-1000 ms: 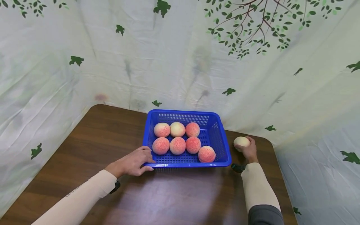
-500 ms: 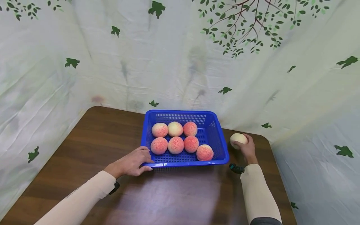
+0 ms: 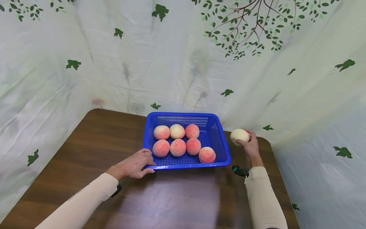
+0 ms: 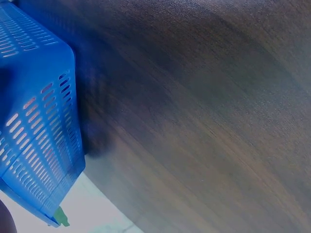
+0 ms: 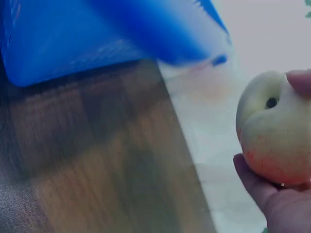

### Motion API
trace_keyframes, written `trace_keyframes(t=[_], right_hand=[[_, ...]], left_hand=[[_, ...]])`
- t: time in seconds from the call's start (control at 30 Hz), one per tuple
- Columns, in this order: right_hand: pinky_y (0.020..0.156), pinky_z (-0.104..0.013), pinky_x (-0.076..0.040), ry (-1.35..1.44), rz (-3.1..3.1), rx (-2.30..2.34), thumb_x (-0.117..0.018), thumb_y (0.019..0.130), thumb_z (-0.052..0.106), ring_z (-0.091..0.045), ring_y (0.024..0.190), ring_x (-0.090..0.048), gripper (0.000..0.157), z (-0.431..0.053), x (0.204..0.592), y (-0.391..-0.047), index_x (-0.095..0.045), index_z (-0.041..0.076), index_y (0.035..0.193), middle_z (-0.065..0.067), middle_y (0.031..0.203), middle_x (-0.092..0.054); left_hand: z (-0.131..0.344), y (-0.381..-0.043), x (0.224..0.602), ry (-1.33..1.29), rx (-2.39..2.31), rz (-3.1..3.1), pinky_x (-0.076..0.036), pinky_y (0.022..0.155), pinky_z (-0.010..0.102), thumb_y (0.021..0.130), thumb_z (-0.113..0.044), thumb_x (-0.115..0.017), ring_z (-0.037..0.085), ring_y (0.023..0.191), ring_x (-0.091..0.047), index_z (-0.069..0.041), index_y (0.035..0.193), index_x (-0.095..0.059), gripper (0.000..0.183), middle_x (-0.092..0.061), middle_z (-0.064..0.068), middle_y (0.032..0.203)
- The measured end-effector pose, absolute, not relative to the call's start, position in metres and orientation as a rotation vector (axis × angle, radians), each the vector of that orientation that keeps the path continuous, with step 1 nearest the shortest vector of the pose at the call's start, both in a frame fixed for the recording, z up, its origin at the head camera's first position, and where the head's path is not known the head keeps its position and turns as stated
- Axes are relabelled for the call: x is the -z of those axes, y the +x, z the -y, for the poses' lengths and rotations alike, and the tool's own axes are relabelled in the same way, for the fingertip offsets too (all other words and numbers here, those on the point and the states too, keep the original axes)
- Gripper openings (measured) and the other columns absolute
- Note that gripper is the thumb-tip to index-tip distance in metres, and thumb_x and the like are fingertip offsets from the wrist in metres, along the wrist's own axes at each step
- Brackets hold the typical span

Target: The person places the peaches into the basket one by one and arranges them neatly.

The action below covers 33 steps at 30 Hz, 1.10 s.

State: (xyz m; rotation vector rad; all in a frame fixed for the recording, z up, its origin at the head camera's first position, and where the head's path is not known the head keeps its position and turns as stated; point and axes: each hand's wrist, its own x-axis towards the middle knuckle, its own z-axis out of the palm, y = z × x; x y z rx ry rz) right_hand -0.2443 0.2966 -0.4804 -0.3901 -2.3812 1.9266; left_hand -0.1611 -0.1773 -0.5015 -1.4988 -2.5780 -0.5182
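At the front left corner of the blue plastic basket (image 3: 190, 166), my left hand (image 3: 138, 163) grips the rim, fingers over the edge and thumb on the outside. My right hand (image 3: 251, 148) holds a pale peach (image 3: 239, 135) to the right of the basket. The right wrist view shows that peach (image 5: 274, 136) between thumb and fingers, with its dark stem hollow and a red-speckled lower side. Several pink and cream peaches (image 3: 178, 148) lie in the basket in two rows, one (image 3: 207, 155) set off at the front right.
The basket stands on a brown wooden table (image 3: 114, 133), near its back edge. Behind and at both sides hangs a pale cloth (image 3: 171, 63) printed with leaves. Inside the basket, bare mesh (image 3: 210, 137) shows at the right.
My right hand has lifted the pale peach and brought it a little left and back. The left hand keeps its grip on the basket rim. The head view has shifted slightly.
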Motion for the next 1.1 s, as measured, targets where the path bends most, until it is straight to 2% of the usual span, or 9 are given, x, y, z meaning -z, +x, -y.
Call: trace_keyframes(t=[0.17,0.33,0.5,0.73,0.93,1.1], right_hand=[[0.085,-0.02,-0.045,-0.249,2.351,-2.048,-0.066,0.082,-0.01,-0.024,0.125,-0.039,0.075,-0.285,0.468,-0.243,-0.029,0.007,0.145,-0.015,0.146,-0.033],[0.087,-0.02,-0.044,-0.115,2.343,-2.052,-0.067,0.079,-0.013,-0.021,0.119,-0.042,0.077,-0.271,0.459,-0.244,-0.03,0.005,0.144,-0.013,0.143,-0.036],[0.092,-0.028,-0.043,0.014,2.446,-1.967,-0.072,0.078,-0.009,-0.024,0.117,-0.044,0.078,-0.258,0.456,-0.251,-0.033,0.004,0.143,-0.013,0.141,-0.04],[0.101,-0.051,-0.039,0.207,2.62,-1.863,-0.078,0.075,0.0,-0.036,0.12,-0.046,0.076,-0.243,0.457,-0.26,-0.039,0.005,0.141,-0.019,0.138,-0.046],[0.095,-0.051,-0.042,0.227,2.758,-1.821,-0.08,0.073,-0.001,-0.041,0.117,-0.049,0.078,-0.23,0.457,-0.266,-0.042,0.005,0.141,-0.021,0.138,-0.044],[0.093,-0.052,-0.044,0.246,2.825,-1.789,-0.076,0.073,-0.007,-0.046,0.115,-0.049,0.078,-0.214,0.443,-0.26,-0.039,-0.002,0.142,-0.027,0.139,-0.041]], left_hand=[[0.178,-0.16,0.501,-1.489,0.515,2.605,-0.04,0.094,0.043,0.086,-0.025,-0.067,0.017,0.087,-0.057,-0.009,0.095,-0.074,0.02,-0.068,-0.005,0.083],[0.178,-0.16,0.499,-1.477,0.516,2.638,-0.039,0.095,0.044,0.086,-0.024,-0.067,0.017,0.087,-0.056,-0.008,0.096,-0.074,0.021,-0.069,-0.004,0.083],[0.177,-0.16,0.499,-1.48,0.517,2.624,-0.04,0.094,0.044,0.085,-0.023,-0.068,0.017,0.086,-0.057,-0.007,0.096,-0.074,0.02,-0.069,-0.003,0.083],[0.177,-0.159,0.499,-1.464,0.518,2.657,-0.039,0.096,0.044,0.086,-0.024,-0.068,0.017,0.088,-0.057,-0.007,0.097,-0.074,0.02,-0.069,-0.003,0.084],[0.177,-0.16,0.498,-1.466,0.522,2.672,-0.039,0.096,0.045,0.087,-0.025,-0.067,0.018,0.088,-0.057,-0.007,0.097,-0.075,0.022,-0.07,-0.003,0.085],[0.177,-0.159,0.498,-1.469,0.518,2.682,-0.04,0.097,0.045,0.087,-0.025,-0.067,0.017,0.088,-0.057,-0.007,0.097,-0.075,0.022,-0.069,-0.003,0.085]])
